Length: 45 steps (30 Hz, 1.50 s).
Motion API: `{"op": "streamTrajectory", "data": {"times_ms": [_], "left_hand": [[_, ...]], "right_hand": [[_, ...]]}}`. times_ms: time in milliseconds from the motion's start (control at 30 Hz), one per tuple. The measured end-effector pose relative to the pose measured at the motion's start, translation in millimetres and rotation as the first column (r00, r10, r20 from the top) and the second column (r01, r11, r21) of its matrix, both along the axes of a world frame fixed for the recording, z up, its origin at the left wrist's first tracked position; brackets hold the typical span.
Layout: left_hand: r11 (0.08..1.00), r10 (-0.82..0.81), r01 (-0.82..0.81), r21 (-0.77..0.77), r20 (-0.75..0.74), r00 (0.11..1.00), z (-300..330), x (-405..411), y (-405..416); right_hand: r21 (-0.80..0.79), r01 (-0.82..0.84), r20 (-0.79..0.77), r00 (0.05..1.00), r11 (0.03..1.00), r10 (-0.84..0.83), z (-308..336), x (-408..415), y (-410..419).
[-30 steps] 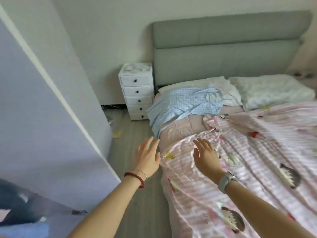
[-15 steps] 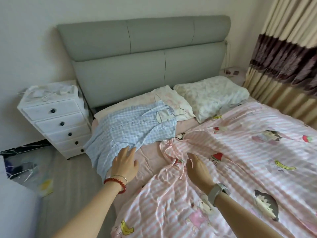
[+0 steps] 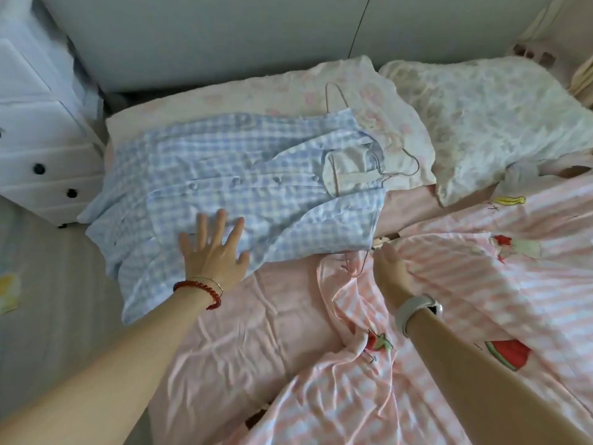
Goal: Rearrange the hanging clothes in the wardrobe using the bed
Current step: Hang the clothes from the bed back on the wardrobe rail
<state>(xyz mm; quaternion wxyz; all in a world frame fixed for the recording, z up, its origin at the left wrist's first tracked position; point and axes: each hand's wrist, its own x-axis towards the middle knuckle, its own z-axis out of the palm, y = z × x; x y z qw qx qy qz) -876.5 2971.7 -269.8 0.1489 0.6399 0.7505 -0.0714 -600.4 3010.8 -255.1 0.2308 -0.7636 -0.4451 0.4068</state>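
Left hand [image 3: 214, 258] lay flat, fingers spread, on blue checked shirt [image 3: 224, 181]; right hand [image 3: 390, 268] open by its hem, on bed [image 3: 256, 332]. Shirt's long axis ran L-R, collar w/ wire hanger [image 3: 398, 170] pointing right.

Blue gingham shirt [image 3: 244, 184]: thin matt cotton-like cloth, creased. Hanger [image 3: 378, 162]: thin wire, probably metal. Pink sheet [image 3: 256, 332]: smooth, slight sheen. Drawer unit [image 3: 38, 149]: glossy white.

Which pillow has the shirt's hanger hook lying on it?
The pink-patterned pillow on the left, beside the nightstand side; the blue checked shirt overlaps it. The white floral pillow on the right carries nothing.
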Motion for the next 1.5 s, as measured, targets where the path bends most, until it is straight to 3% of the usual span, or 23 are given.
{"op": "streamTrajectory", "data": {"times_ms": [100, 267, 367, 500, 567, 633, 733, 800, 900, 1000, 1100, 1233, 1333, 1500], "left_hand": [[1.0, -0.009, 0.009, 0.006, -0.029, 1.0, -23, -4, 6], [1.0, -0.026, 0.026, 0.002, -0.005, 1.0, -26, -9, 7], [0.996, -0.053, 0.054, -0.064, 0.02, 0.998, -15, -15, 9], [0.999, 0.042, -0.04, -0.015, 0.233, 0.972, 25, -17, 8], [0.978, 0.083, -0.144, 0.152, 0.353, 0.932, 56, -15, 3], [0.909, -0.006, -0.164, 0.383, 0.406, 0.914, 94, -13, -3], [0.732, -0.166, -0.075, 0.677, 0.284, 0.944, 161, -11, -14], [0.614, -0.203, 0.012, 0.789, 0.144, 0.969, 213, -9, -26], [0.499, -0.193, 0.141, 0.855, -0.049, 0.98, 279, -5, -57], [0.461, -0.239, 0.165, 0.872, -0.057, 0.969, 329, -3, -103], [0.473, -0.37, 0.136, 0.871, 0.056, 0.927, 375, 4, -167], [0.496, -0.262, 0.014, 0.868, 0.134, 0.956, 407, 30, -276], [0.595, -0.172, -0.079, 0.8, 0.223, 0.96, 412, 41, -355], [0.752, -0.1, -0.207, 0.626, 0.419, 0.903, 393, 29, -478]], "right_hand": [[0.027, 0.132, -0.099, 0.987, 0.991, -0.129, -21, -3, 28], [-0.09, 0.347, -0.211, 0.91, 0.934, -0.358, -27, -18, 63], [0.139, 0.452, -0.11, 0.891, 0.881, -0.44, -8, -30, 61], [0.404, 0.305, -0.047, 0.948, 0.862, -0.314, 47, -38, 41], [0.496, 0.224, -0.047, 0.972, 0.839, -0.232, 79, -40, 25], [0.561, 0.127, -0.026, 0.99, 0.818, -0.136, 110, -41, 7], [0.623, -0.057, 0.038, 0.998, 0.78, 0.043, 151, -45, -29], [0.664, -0.166, 0.077, 0.985, 0.729, 0.155, 180, -48, -57], [0.737, -0.28, 0.158, 0.956, 0.615, 0.246, 226, -49, -102], [0.787, -0.33, 0.222, 0.94, 0.522, 0.26, 275, -39, -147], [0.823, -0.363, 0.308, 0.931, 0.436, 0.196, 319, -21, -195], [0.833, -0.419, 0.406, 0.907, 0.361, 0.116, 358, -2, -264], [0.816, -0.455, 0.422, 0.89, 0.357, 0.171, 367, 3, -316], [0.761, -0.592, 0.495, 0.795, 0.267, 0.35, 356, -12, -392]]}}
